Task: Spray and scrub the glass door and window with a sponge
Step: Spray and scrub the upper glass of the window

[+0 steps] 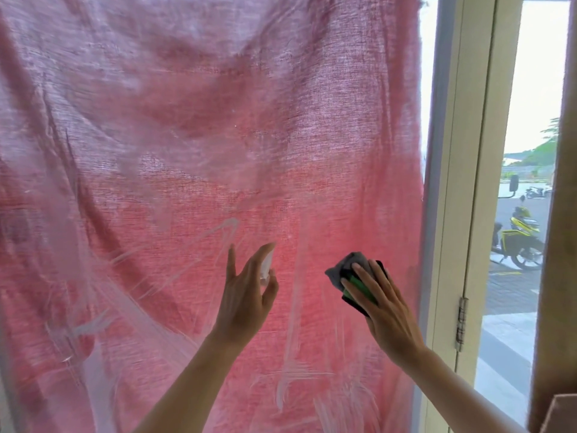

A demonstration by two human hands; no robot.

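A large glass pane (193, 189) fills the view, with a pink cloth hanging behind it and white soapy streaks across its lower half. My left hand (246, 295) grips a small clear spray bottle (267, 267) held up close to the glass, one finger on its top. My right hand (379, 304) presses a green and black sponge (359, 289), with a grey cloth bunched at its top, flat against the glass to the right of the bottle.
A cream door frame (459, 182) with a metal hinge (461, 323) borders the pane on the right. Beyond it is an opening to the street with a parked yellow motorbike (518, 242). A brown curtain (559, 276) hangs at the far right.
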